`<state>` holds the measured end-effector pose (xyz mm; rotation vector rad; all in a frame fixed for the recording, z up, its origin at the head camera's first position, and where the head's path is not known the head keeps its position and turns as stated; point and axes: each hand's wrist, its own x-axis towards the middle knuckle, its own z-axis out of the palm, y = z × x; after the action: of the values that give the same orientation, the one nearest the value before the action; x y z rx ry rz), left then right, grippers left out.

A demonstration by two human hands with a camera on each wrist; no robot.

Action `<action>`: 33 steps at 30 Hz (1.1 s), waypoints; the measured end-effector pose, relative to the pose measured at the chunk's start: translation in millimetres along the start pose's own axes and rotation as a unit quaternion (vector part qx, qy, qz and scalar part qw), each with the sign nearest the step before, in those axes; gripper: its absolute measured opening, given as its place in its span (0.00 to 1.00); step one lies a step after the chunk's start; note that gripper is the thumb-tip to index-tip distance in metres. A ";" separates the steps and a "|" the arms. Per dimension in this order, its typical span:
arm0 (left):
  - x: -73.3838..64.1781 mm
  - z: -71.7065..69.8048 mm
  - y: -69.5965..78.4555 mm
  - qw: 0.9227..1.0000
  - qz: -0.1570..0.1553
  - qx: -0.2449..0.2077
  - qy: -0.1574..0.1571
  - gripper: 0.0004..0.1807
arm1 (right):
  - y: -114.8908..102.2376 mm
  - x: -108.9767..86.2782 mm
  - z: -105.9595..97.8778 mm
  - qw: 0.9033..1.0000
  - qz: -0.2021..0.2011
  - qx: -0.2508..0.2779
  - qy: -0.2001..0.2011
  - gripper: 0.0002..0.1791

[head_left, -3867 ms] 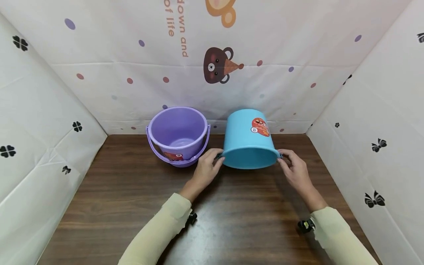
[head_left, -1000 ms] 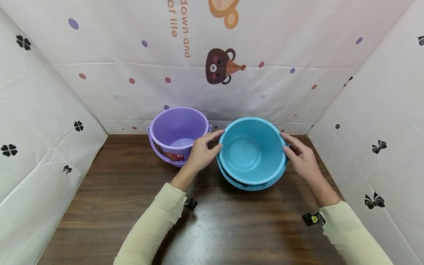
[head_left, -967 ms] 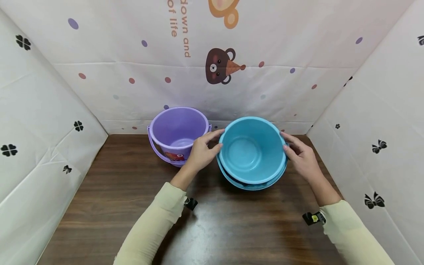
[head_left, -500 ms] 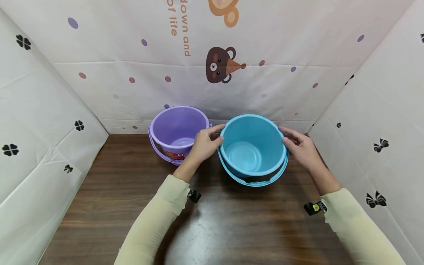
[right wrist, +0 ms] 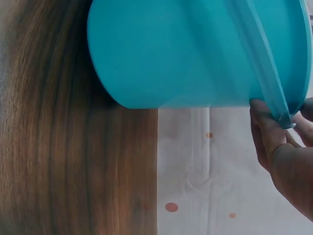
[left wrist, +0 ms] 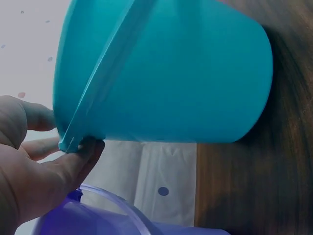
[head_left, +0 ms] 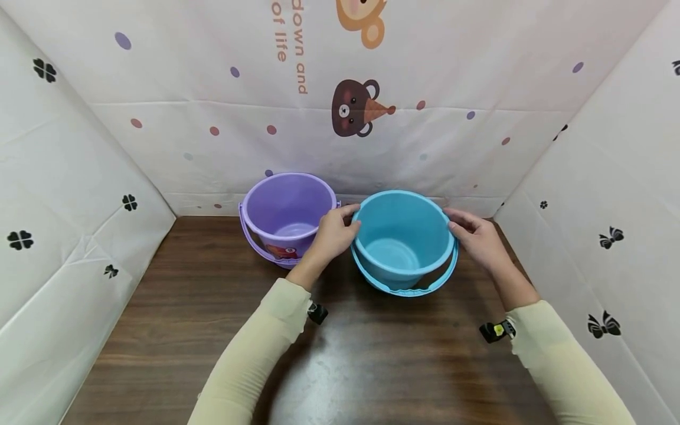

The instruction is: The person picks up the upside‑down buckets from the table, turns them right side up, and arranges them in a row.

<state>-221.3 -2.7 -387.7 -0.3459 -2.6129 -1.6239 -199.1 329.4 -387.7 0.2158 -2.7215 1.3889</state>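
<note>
A light blue bucket (head_left: 395, 254) stands mouth up on the wooden table, with its handle (head_left: 406, 291) hanging down across the front. At the left side of its rim, my left hand (head_left: 336, 233) holds the bucket between thumb and fingers. The left wrist view shows those fingers (left wrist: 90, 154) under the handle's end. On the opposite side my right hand (head_left: 480, 239) grips the rim, fingers (right wrist: 266, 127) tucked by the other handle end. Just left of the blue bucket is a purple bucket (head_left: 289, 203), mouth up, partly covered by my left hand.
Patterned white cloth walls (head_left: 212, 153) rise behind and on both sides of the dark wooden table (head_left: 212, 354). Both buckets stand near the back wall. The purple bucket's handle (head_left: 255, 245) droops at its front.
The blue bucket first had its mouth tipped downward toward me; it has been turned mouth up and then straightened. Its handle now hangs farther from the rim. The purple bucket has stayed put.
</note>
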 end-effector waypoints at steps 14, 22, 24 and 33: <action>-7.9 2.1 -6.2 0.998 0.040 0.050 -0.009 0.29 | 4.7 -0.2 2.1 1.000 0.010 -0.014 -0.018 0.29; -24.2 -1.4 -7.7 0.992 0.094 0.079 -0.019 0.42 | 1.7 -19.3 2.9 0.998 -0.044 -0.018 -0.039 0.38; -28.9 -1.6 -8.4 0.992 0.098 0.079 -0.023 0.46 | 1.3 -25.2 2.9 0.998 -0.049 -0.004 -0.050 0.43; -40.3 1.0 -13.9 0.994 0.078 0.064 -0.034 0.62 | 6.7 -35.3 7.3 0.995 -0.038 0.024 -0.084 0.58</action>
<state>-185.0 -14.4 -406.6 -0.5900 -2.6453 -1.4147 -165.4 330.6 -402.1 0.4546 -2.7797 1.4791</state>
